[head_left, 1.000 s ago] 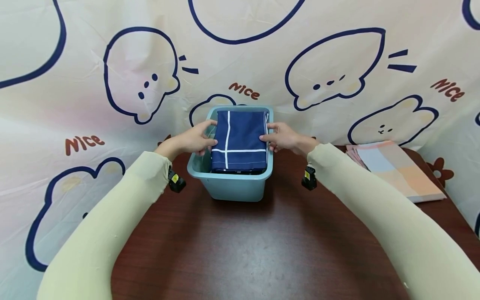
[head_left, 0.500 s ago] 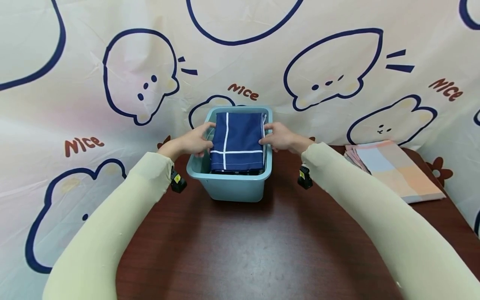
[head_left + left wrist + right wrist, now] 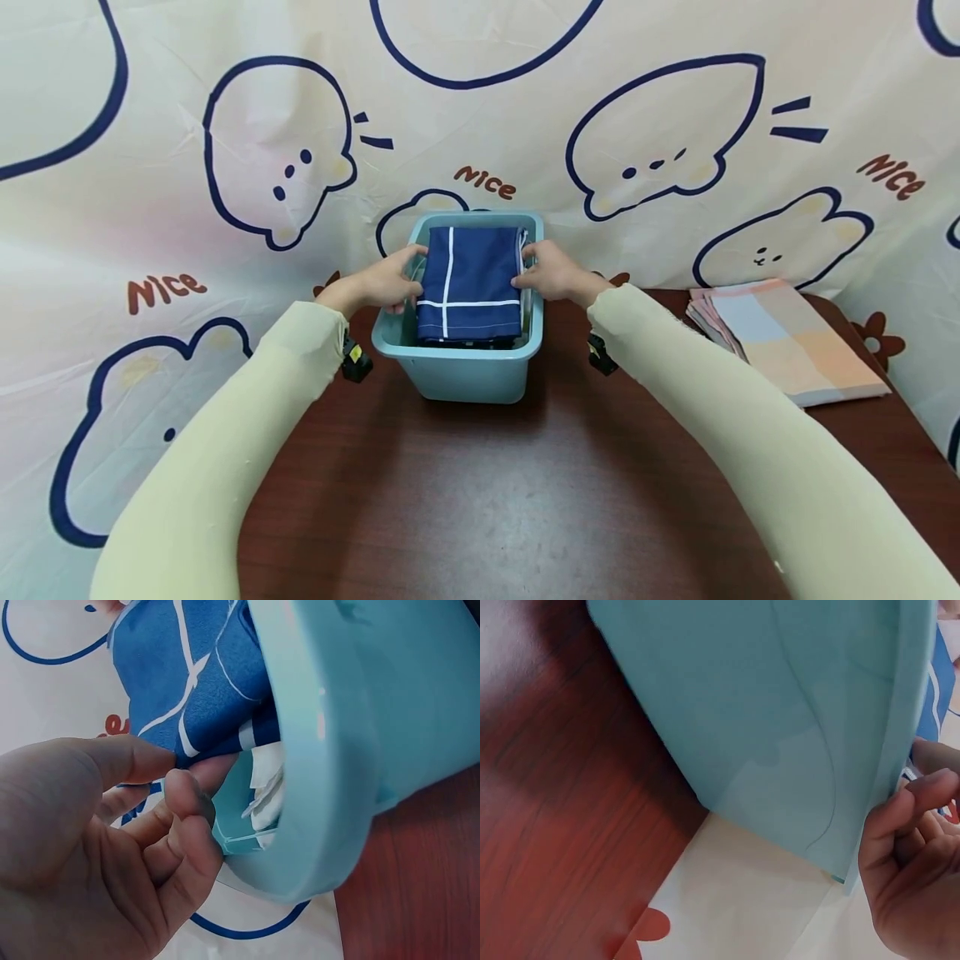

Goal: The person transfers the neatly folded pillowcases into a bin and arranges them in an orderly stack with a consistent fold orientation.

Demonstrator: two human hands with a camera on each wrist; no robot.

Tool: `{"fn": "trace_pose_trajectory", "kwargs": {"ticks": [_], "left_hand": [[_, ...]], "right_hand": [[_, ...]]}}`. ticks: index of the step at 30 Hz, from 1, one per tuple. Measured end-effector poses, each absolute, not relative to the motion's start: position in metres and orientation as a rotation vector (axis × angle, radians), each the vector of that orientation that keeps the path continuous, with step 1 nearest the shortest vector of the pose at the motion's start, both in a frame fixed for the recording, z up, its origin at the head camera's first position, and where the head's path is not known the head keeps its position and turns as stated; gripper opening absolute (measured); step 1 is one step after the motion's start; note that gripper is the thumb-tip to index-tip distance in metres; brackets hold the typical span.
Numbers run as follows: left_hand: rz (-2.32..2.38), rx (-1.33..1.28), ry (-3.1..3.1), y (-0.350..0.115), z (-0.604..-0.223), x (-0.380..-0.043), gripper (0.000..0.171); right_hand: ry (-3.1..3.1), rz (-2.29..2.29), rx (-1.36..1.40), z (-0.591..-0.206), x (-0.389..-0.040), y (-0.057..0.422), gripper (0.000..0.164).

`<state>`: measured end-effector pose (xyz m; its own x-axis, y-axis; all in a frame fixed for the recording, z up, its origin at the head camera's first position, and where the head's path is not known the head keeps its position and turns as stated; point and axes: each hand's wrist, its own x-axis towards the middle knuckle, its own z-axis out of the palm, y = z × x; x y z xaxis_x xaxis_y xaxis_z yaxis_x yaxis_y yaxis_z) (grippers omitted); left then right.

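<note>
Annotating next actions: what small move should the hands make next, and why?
Probably ease the blue cloth straight down into the bin: it lies within the rim, the left hand pinches one side, the right hand is at the other, and the left wrist view shows space beneath its edge.

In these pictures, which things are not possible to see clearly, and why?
Head view: what lies beneath the blue cloth inside the bin; the cloth covers it.
Left wrist view: what the white thing is; the bin's rim hides part of it.
Right wrist view: most of the blue cloth, behind the bin or past the edge; part of the right hand, cut off by the edge.
</note>
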<state>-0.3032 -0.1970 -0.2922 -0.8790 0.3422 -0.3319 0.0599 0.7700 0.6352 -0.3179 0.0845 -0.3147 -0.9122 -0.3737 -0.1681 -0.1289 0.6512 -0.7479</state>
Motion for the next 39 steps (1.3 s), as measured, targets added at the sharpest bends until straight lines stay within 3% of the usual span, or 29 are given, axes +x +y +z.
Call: {"fn": "trace_pose_trajectory", "kwargs": {"ticks": [26, 39], "left_hand": [[0.692, 0.264, 2.66, -0.186, -0.299, -0.317, 0.06], [0.665, 0.257, 2.633, -0.184, -0.3, -0.322, 0.061]], "right_hand": [[2.728, -0.931, -0.334, -0.316, -0.323, 0.075, 0.057], [2.761, -0.924, -0.309, -0.316, -0.318, 0.074, 0.052]]}}
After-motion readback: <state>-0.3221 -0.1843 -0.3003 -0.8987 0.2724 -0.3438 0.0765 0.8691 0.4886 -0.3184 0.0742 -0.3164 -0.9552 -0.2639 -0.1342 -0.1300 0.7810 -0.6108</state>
